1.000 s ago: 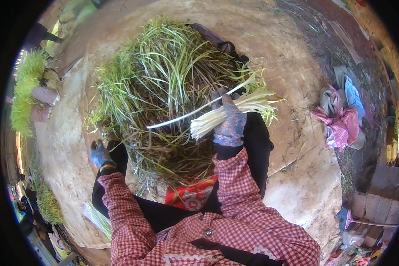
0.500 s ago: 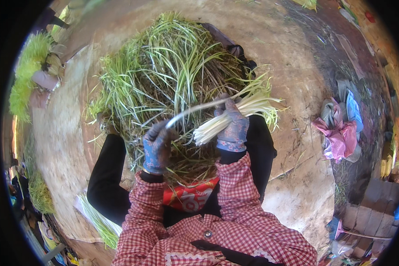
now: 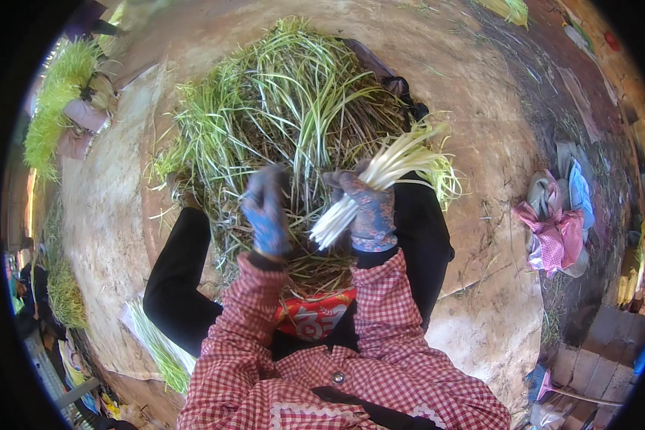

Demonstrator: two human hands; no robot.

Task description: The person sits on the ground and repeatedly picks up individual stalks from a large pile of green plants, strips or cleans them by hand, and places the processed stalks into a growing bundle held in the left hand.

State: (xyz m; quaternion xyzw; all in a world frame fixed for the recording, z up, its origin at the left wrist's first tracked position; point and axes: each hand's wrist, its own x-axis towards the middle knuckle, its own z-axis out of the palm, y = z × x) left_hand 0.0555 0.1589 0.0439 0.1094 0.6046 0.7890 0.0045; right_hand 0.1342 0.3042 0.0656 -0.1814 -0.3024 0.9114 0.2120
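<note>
Gloved in blue-grey floral fabric, my right hand [image 3: 374, 215] is closed around a bunch of white-stemmed shoots [image 3: 395, 159]. Their white butts point down and left, and the yellow-green leaf ends fan out at the upper right, over my right knee. My left hand [image 3: 266, 215], in a matching glove, is left of the bunch and apart from it, above the near part of a big heap of leafy green shoots [image 3: 287, 79]. Motion smears its fingers, so I cannot make out whether anything is in them. The heap lies between my black-clad legs, mixed with brown, dry strands.
A red printed bag [image 3: 315, 315] lies at my lap. Beside my left leg is a laid-out bundle of pale shoots [image 3: 158, 347]. Crumpled cloths [image 3: 555, 222] lie on the right. More green shoots [image 3: 54, 115] and part of another person show at the far left.
The long pale shoot that stretched between my hands is no longer there. My left hand has moved up and slightly right. The bunch in my right hand has tilted more steeply.
</note>
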